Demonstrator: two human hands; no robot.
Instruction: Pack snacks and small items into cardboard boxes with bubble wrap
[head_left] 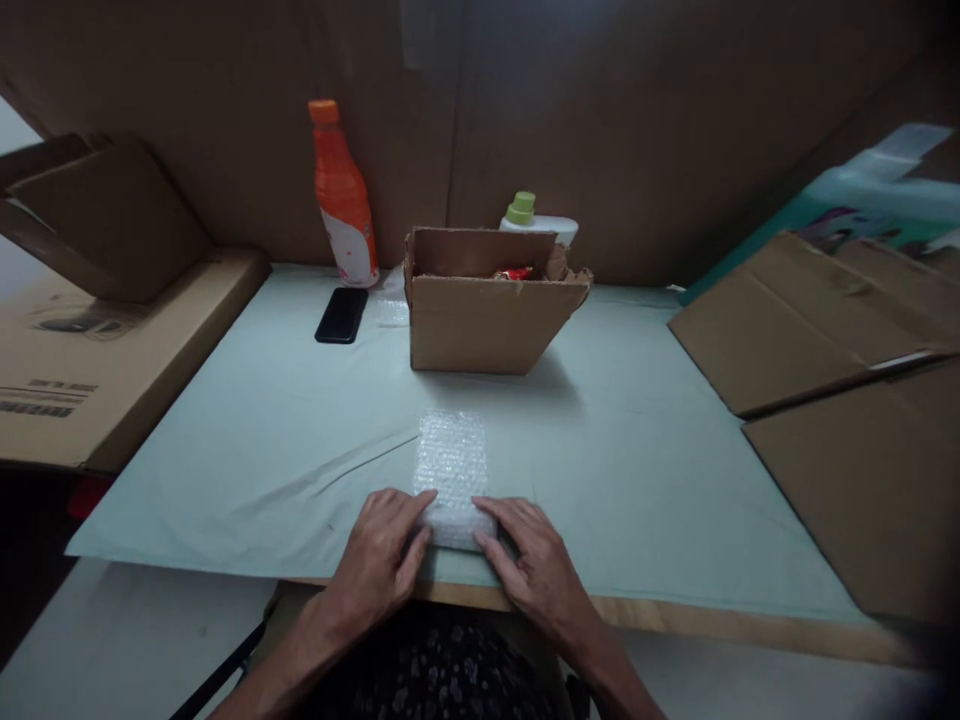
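Head view of a pale green surface (300, 450). At lower centre of the frame, the left hand (382, 555) and the right hand (529, 565) rest palm-down on the near end of a strip of bubble wrap (452, 465), fingers extended and angled toward each other; the fingertips press the rolled or folded near edge, which lies between the two hands. The rest of the bubble wrap lies flat on the surface, stretching toward the centre of the frame. Beyond it stands an open cardboard box (480, 320) with something red showing inside. Left of the box lies a black phone (342, 315), and behind that stands an orange bottle (343, 200). A white bottle with a green cap (536, 220) stands behind the box. Flattened cardboard sheets (810, 320) occupy the right of the frame, and a larger carton (90, 360) the left.
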